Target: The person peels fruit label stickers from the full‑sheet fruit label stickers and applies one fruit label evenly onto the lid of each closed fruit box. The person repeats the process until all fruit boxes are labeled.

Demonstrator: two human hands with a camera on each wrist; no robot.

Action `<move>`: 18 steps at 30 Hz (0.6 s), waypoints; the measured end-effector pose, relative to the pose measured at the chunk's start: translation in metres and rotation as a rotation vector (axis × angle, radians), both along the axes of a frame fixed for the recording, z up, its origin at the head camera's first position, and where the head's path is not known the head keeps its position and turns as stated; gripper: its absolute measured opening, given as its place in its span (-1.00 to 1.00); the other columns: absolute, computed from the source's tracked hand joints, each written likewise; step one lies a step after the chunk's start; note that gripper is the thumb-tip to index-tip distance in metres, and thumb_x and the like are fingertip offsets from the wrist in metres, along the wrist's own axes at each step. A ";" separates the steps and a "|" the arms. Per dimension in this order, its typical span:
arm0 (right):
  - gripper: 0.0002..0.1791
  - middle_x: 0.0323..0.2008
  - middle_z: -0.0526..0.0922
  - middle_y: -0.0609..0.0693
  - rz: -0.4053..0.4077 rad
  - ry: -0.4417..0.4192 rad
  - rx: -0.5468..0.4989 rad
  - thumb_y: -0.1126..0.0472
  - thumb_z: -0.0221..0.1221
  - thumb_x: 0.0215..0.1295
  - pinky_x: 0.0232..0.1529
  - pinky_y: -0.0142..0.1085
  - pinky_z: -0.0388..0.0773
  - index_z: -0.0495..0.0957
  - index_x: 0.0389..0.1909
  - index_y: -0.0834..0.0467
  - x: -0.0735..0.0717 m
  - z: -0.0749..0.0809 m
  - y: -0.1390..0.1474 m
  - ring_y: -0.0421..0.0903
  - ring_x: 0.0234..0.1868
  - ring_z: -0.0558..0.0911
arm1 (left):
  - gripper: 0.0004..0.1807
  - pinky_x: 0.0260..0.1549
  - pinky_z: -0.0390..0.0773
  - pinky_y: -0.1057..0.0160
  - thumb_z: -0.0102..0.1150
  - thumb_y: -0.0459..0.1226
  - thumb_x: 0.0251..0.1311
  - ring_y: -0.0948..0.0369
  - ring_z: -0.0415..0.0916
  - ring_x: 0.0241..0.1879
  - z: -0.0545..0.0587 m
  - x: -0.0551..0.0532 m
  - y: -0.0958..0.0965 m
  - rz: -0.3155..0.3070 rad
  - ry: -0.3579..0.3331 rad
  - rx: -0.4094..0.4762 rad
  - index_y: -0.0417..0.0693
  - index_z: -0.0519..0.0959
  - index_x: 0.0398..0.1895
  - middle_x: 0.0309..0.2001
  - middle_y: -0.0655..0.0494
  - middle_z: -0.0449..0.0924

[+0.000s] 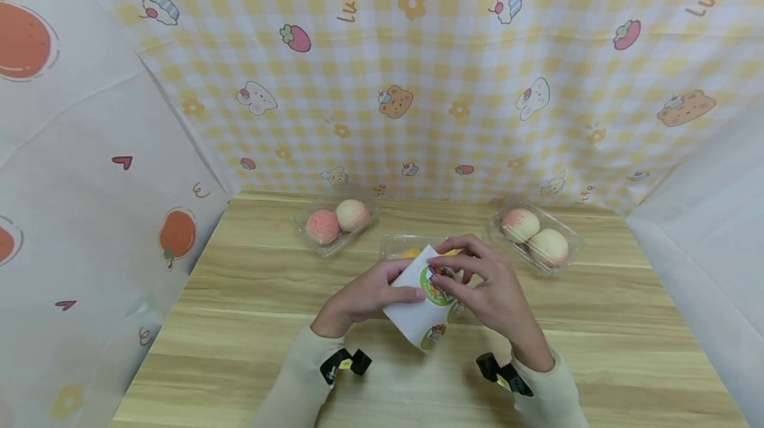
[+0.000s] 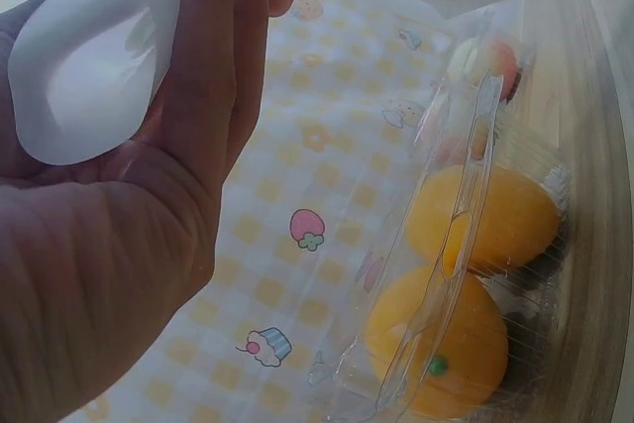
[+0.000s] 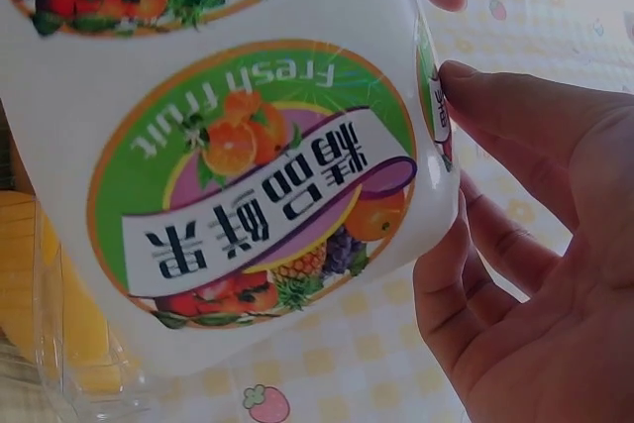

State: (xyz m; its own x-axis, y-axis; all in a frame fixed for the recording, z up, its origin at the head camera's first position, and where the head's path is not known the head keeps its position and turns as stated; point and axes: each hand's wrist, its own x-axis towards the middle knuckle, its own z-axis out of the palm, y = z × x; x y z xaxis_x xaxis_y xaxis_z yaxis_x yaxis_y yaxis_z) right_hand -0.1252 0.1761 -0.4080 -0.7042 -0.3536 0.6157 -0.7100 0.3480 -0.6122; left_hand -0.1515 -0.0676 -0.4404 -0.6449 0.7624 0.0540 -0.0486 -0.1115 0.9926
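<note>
Sticker strip [image 1: 418, 314], white paper printed with round "Fresh fruit" labels [image 3: 253, 185], is held up between the two hands above the middle of the table [image 1: 239, 335], tilted, its printed side towards the wearer. The left hand [image 1: 370, 295] grips it, thumb across the printed face and fingers behind, probably to keep the paper steady while the other hand works; in the left wrist view the paper bends into a loose curl beside the palm. The right hand [image 1: 492, 285] is partly closed, its thumb and fingers pinching at the far edge by a label, as though to get under the rim; whether any of that label has lifted cannot be told. Just beyond the strip lies a clear box [image 1: 412, 239] with two oranges [image 2: 436, 329], apparently set centrally to be within easy reach of both hands. Two more clear boxes, one at the back left [image 1: 325, 253] and one at the back right [image 1: 577, 242], each hold a pair of pink-and-cream peaches [image 1: 549, 247], perhaps spread apart to leave the middle free for working.
</note>
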 end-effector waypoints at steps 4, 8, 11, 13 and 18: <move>-0.63 0.00 0.78 0.03 0.009 0.015 -0.003 0.47 0.60 0.11 -0.38 -0.40 0.57 0.88 -0.07 0.12 0.000 -0.001 0.000 -0.13 -0.31 0.69 | -0.47 -0.23 0.76 0.17 0.21 -0.25 0.51 0.16 0.77 -0.18 -0.001 0.000 0.000 0.008 0.021 0.001 -0.49 0.48 0.34 0.00 -0.07 0.75; -0.63 -0.04 0.80 0.01 0.014 0.020 -0.002 0.48 0.60 0.12 -0.36 -0.42 0.57 0.88 -0.06 0.12 0.001 -0.001 0.000 -0.11 -0.29 0.68 | -0.49 -0.24 0.76 0.16 0.19 -0.24 0.54 0.15 0.77 -0.19 0.000 0.000 -0.001 0.021 0.037 0.002 -0.50 0.51 0.33 0.00 -0.11 0.75; -0.63 -0.07 0.80 0.00 0.012 0.021 0.000 0.48 0.59 0.13 -0.35 -0.42 0.57 0.88 -0.06 0.12 0.001 -0.001 0.000 -0.12 -0.29 0.65 | -0.51 -0.25 0.75 0.18 0.12 -0.21 0.60 0.15 0.76 -0.22 0.001 0.000 -0.002 0.035 0.041 -0.008 -0.51 0.53 0.29 -0.04 -0.11 0.76; -0.63 -0.08 0.81 -0.01 0.011 0.020 0.000 0.48 0.59 0.13 -0.35 -0.42 0.57 0.88 -0.06 0.13 0.001 -0.001 0.000 -0.12 -0.30 0.66 | -0.51 -0.26 0.73 0.20 0.05 -0.19 0.65 0.16 0.75 -0.23 0.001 0.001 -0.002 0.049 0.036 -0.013 -0.53 0.53 0.26 -0.07 -0.08 0.76; -0.64 -0.08 0.81 -0.01 0.008 0.015 0.000 0.47 0.60 0.12 -0.36 -0.42 0.58 0.88 -0.06 0.12 0.001 0.000 0.000 -0.13 -0.30 0.69 | -0.49 -0.28 0.70 0.23 -0.11 -0.20 0.71 0.19 0.73 -0.26 0.002 0.001 -0.001 0.075 0.003 -0.007 -0.63 0.52 0.15 -0.13 0.03 0.76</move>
